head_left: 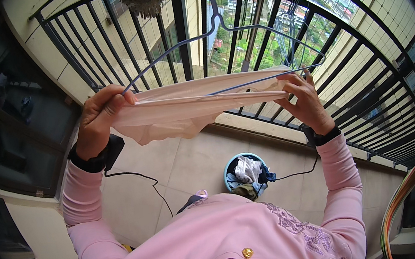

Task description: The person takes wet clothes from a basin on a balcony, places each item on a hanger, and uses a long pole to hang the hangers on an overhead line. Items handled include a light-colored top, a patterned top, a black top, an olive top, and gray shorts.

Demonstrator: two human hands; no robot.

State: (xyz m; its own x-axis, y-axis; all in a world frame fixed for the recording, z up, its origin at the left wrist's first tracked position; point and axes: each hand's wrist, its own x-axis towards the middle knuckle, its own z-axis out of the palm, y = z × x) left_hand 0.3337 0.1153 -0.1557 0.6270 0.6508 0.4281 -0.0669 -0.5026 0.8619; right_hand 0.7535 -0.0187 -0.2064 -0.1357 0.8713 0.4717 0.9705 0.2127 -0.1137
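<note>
From the head view, here is the pale pink cloth (171, 112), right across the middle of the frame, drawn out between two hands above the floor. Its long axis runs left to right, with the left grip (97, 123) on one end and the right grip (310, 104) on the other. Both are closed: the left one pinches a bunched edge against the thumb, and the right one nips the other end in its fingertips.

And here's the relation to watch: the blue hanger (191, 39) lies above the cloth, hook towards the top of the frame, while its straight lower bar (263, 80) slants leftward, down between the cloth's two stretched edges. Its left shoulder meets the left fingers; its right corner sits just beside the right fingertips, so the right hand is nearer that exposed end. Whether either hand also clasps the hanger, I can't tell.

Textures now! The cloth is thin and soft, taut along its upper edges, slack and wavy below. The hanger is slim, smooth and gently curved. Lower centre, a round light-blue basin (225, 175) holds crumpled clothes (247, 168) on smooth beige tiles (190, 155); behind, black railing (183, 34) bars fan across the frame.
</note>
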